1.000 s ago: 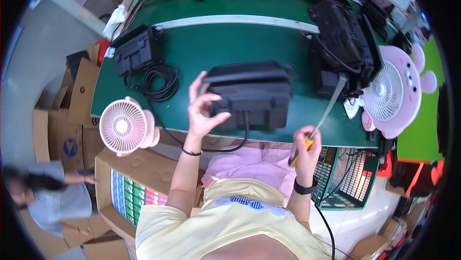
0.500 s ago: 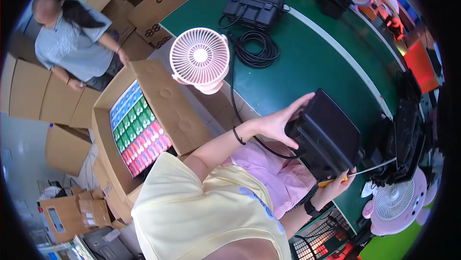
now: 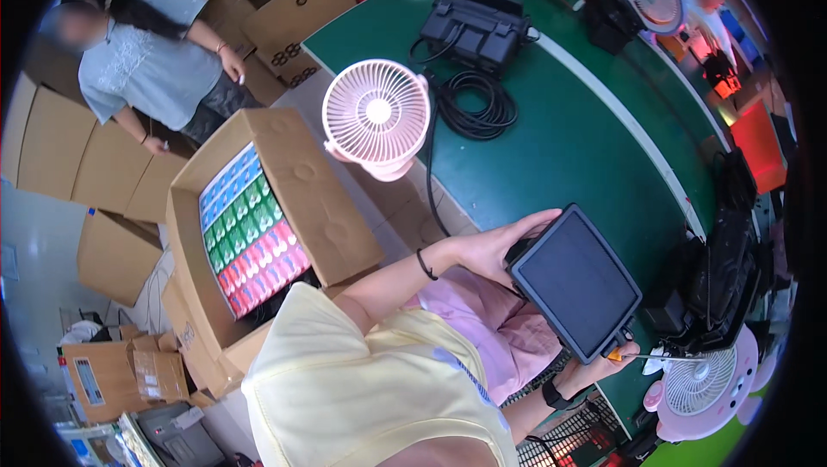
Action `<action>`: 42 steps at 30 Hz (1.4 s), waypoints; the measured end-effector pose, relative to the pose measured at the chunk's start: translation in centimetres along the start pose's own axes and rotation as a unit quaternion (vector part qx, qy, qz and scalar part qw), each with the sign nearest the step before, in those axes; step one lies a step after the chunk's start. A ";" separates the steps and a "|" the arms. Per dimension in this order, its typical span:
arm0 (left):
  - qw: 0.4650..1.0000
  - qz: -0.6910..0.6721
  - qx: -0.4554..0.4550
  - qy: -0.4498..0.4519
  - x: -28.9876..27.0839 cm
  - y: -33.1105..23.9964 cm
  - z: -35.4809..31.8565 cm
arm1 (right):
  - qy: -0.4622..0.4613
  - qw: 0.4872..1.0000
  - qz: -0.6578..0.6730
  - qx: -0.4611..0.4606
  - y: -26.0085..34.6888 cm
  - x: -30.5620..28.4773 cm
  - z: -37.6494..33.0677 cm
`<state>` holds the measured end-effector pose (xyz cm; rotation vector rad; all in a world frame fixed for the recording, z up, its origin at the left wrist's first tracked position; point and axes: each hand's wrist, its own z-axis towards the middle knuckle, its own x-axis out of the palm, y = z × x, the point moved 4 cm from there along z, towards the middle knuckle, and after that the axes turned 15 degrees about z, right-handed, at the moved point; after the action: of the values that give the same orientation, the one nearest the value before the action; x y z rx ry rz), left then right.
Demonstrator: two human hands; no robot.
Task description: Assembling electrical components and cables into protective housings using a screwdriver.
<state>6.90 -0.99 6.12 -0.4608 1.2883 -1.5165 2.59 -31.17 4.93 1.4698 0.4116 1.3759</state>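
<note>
My left hand (image 3: 493, 252) grips the upper left edge of a black rectangular device (image 3: 575, 282) with a framed, flat dark panel. The panel faces up toward me, tilted, over the near edge of the green table. My right hand (image 3: 599, 367), wearing a dark wristband, is at the device's lower corner. Its fingers are closed round a screwdriver (image 3: 614, 353) with an orange-yellow handle, whose thin metal shaft points right. Whether this hand also supports the device I cannot tell. A black cable runs from the device's left side, partly hidden by my left arm.
On the green table (image 3: 551, 122) lie another black device (image 3: 476, 26) and a coiled black cable (image 3: 481, 108). A pink fan (image 3: 377, 114) stands left, beside an open carton (image 3: 297, 191) of coloured packs. Black devices (image 3: 724, 252) and a pink fan (image 3: 702, 381) are right. A person (image 3: 164, 62) stands far left.
The black device has been turned so its flat panel now faces me, and sits a little lower. The screwdriver's shaft has come into plain sight. The person at far left has moved an arm.
</note>
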 end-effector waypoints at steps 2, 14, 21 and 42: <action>1.000 0.014 -0.005 -0.021 0.1 0.3 -0.5 | -0.009 1.000 0.014 -0.007 -0.1 0.0 0.1; 0.959 -0.094 -0.071 -0.259 -2.3 -0.8 0.5 | -0.018 0.976 -0.200 -0.084 -1.5 2.8 -0.2; 0.865 0.071 -0.081 -0.490 -9.4 2.7 7.0 | 0.179 0.930 -0.309 -0.086 -0.5 6.2 0.8; 0.849 0.397 0.035 -0.347 -10.9 -0.7 27.0 | 0.196 0.958 -0.176 0.112 -0.8 4.2 3.4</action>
<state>32.44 -4.58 19.57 -0.3151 0.6842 -0.5868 7.03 -28.98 7.14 1.2179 1.0615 1.3546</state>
